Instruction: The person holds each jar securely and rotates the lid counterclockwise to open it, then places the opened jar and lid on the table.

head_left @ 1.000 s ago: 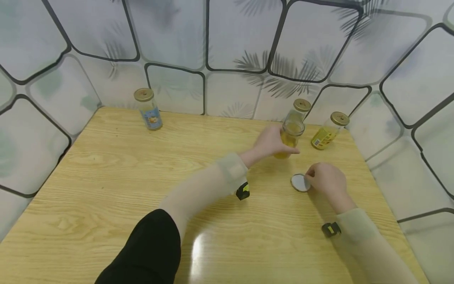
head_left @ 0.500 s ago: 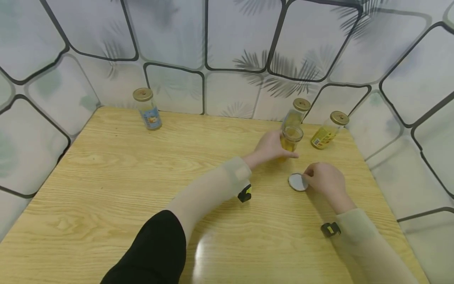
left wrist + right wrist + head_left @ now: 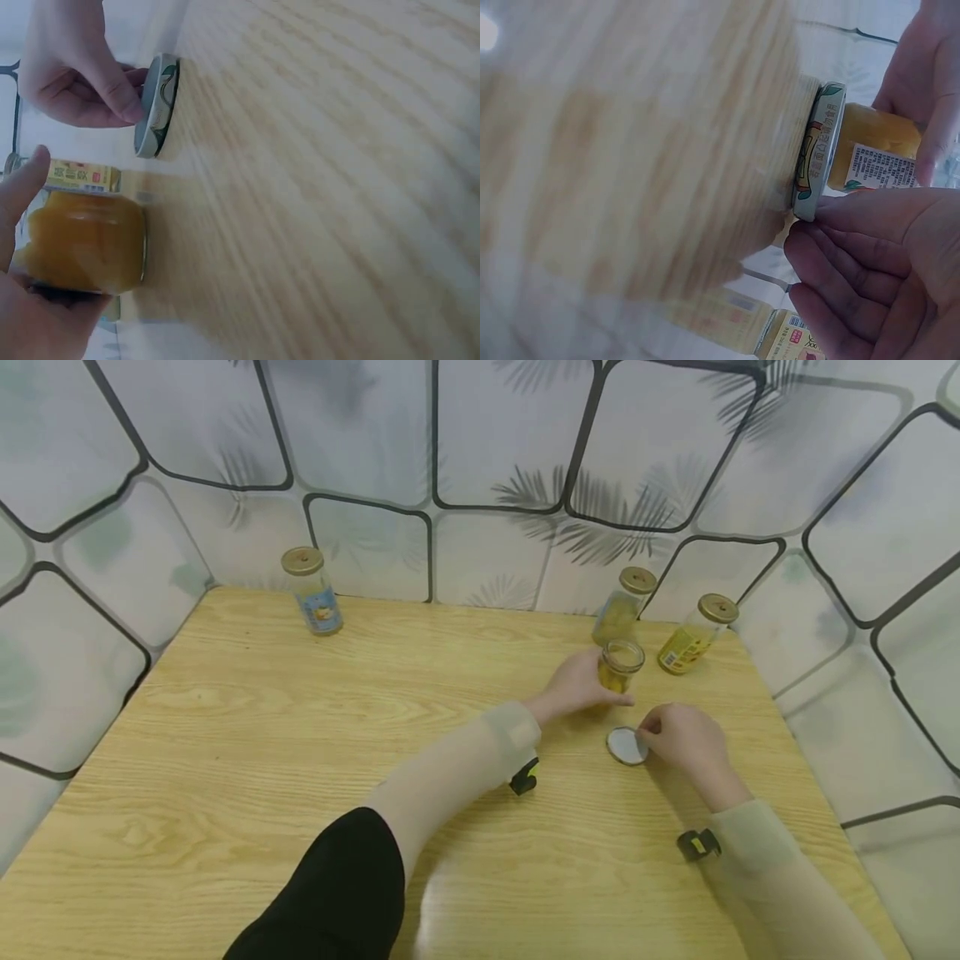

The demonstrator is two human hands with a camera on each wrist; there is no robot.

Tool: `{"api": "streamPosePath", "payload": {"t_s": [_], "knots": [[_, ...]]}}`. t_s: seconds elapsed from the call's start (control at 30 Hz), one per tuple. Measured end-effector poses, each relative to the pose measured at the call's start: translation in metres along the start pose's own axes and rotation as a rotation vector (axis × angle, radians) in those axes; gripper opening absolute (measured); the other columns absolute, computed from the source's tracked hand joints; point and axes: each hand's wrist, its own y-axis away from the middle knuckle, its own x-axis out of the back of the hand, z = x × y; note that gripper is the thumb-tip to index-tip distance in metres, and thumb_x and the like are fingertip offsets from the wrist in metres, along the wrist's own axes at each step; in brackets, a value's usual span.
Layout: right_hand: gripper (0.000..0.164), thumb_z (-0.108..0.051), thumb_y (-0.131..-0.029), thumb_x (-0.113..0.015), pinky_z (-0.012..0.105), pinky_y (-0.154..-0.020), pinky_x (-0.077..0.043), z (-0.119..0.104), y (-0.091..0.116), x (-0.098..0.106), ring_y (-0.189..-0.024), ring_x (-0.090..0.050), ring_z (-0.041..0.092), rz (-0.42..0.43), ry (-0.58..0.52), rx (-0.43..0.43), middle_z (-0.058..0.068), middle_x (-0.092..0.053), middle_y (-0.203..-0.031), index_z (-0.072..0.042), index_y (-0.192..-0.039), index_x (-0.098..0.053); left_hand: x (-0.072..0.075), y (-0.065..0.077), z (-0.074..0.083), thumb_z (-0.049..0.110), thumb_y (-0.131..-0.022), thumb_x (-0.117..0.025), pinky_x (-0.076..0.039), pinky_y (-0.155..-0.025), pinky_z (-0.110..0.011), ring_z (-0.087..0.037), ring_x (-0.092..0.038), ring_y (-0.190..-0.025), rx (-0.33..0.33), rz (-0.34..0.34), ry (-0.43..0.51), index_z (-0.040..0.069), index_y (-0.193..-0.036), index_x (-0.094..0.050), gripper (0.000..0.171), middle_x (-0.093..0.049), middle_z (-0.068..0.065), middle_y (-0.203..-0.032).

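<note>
At a wooden table (image 3: pixel 300 743), left hand (image 3: pixel 577 683) gripping finely printed jar (image 3: pixel 877 150), right hand (image 3: pixel 686 739) pinching Chinese-lettered lid (image 3: pixel 821 150)

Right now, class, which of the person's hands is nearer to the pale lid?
Right. The right hand pinches the pale lid at its edge; the left hand is farther off, beyond it and to its left, holding the open jar.

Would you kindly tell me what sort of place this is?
Probably an indoor tabletop workspace: a wood-grain table against a leaf-patterned wall, and an open jar in the left hand.
</note>
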Motion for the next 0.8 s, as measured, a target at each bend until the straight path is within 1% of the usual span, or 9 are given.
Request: {"api": "streamPosePath", "payload": {"t_s": [0.17,0.27,0.33,0.4,0.47,0.53,0.67,0.73,0.8], "knots": [[0.018,-0.022,-0.095,-0.075,0.044,-0.065,-0.057,-0.001,0.0,-0.001,-0.079,-0.073,0.028,0.012,-0.004,-0.002,0.014,-0.081,-0.097,-0.005,-0.098,-0.082,0.007,-0.002,-0.003,0.021,-0.088,-0.086,-0.052,-0.107,-0.025,-0.021,-0.066,-0.124,-0.034,-0.109,-0.002,0.005,-0.144,-0.055,0.066,-0.07,-0.009,-0.135],[0.018,-0.022,-0.095,-0.075,0.045,-0.066,-0.058,-0.002,0.0,-0.001,-0.08,-0.074,0.029,0.019,-0.005,-0.002,0.014,-0.081,-0.097,-0.005,-0.097,-0.082,0.01,-0.003,-0.003,0.016,-0.089,-0.082,-0.051,-0.101,-0.022,-0.02,-0.066,-0.118,-0.046,-0.155,-0.022,0.005,-0.143,-0.055,0.062,-0.07,-0.01,-0.132],[0.018,-0.022,-0.095,-0.075,0.044,-0.066,-0.057,-0.002,0.0,-0.001,-0.08,-0.074,0.029,0.019,-0.004,0.0,0.014,-0.081,-0.097,-0.005,-0.097,-0.082,0.011,-0.005,-0.003,0.014,-0.089,-0.081,-0.05,-0.096,-0.02,-0.019,-0.066,-0.114,-0.048,-0.181,-0.003,0.004,-0.143,-0.055,0.061,-0.07,-0.011,-0.131],[0.018,-0.022,-0.095,-0.075,0.044,-0.064,-0.057,-0.002,0.001,0.0,-0.08,-0.073,0.028,0.015,-0.005,0.001,0.014,-0.081,-0.097,-0.005,-0.097,-0.082,0.012,-0.006,-0.003,0.01,-0.088,-0.081,-0.05,-0.095,-0.02,-0.02,-0.066,-0.113,-0.051,-0.206,0.02,0.003,-0.142,-0.055,0.061,-0.069,-0.013,-0.131],[0.018,-0.022,-0.095,-0.076,0.043,-0.063,-0.056,-0.002,0.001,0.001,-0.079,-0.073,0.028,0.009,-0.008,0.001,0.014,-0.081,-0.097,-0.005,-0.097,-0.082,0.013,-0.008,-0.003,0.007,-0.089,-0.082,-0.05,-0.099,-0.021,-0.022,-0.065,-0.118,-0.057,-0.236,0.038,0.002,-0.144,-0.054,0.062,-0.068,-0.014,-0.135],[0.018,-0.021,-0.095,-0.076,0.042,-0.062,-0.056,-0.002,0.001,0.001,-0.079,-0.073,0.028,0.007,-0.01,0.0,0.015,-0.081,-0.097,-0.005,-0.097,-0.082,0.014,-0.01,-0.001,0.006,-0.09,-0.082,-0.049,-0.107,-0.023,-0.025,-0.064,-0.127,-0.063,-0.265,0.041,0.001,-0.148,-0.051,0.066,-0.065,-0.015,-0.141],[0.017,-0.021,-0.095,-0.076,0.04,-0.061,-0.055,-0.002,0.001,0.0,-0.077,-0.073,0.026,0.015,-0.015,0.001,0.014,-0.082,-0.096,-0.005,-0.097,-0.083,0.014,-0.014,0.002,0.006,-0.095,-0.079,-0.041,-0.122,-0.028,-0.028,-0.055,-0.142,-0.086,-0.31,0.022,-0.001,-0.154,-0.044,0.069,-0.058,-0.017,-0.152],[0.017,-0.021,-0.095,-0.075,0.04,-0.061,-0.055,-0.002,0.001,0.0,-0.077,-0.073,0.026,0.019,-0.013,0.002,0.014,-0.082,-0.096,-0.005,-0.096,-0.083,0.013,-0.017,0.003,0.005,-0.096,-0.077,-0.037,-0.126,-0.027,-0.028,-0.051,-0.147,-0.106,-0.328,0.019,-0.002,-0.154,-0.041,0.069,-0.054,-0.018,-0.155],[0.017,-0.021,-0.094,-0.075,0.04,-0.061,-0.055,-0.002,0.001,0.0,-0.077,-0.073,0.026,0.019,-0.012,0.004,0.014,-0.082,-0.096,-0.006,-0.096,-0.083,0.01,-0.019,0.003,0.005,-0.098,-0.074,-0.034,-0.128,-0.026,-0.028,-0.048,-0.15,-0.122,-0.334,-0.011,-0.005,-0.156,-0.038,0.069,-0.05,-0.02,-0.158]]}}
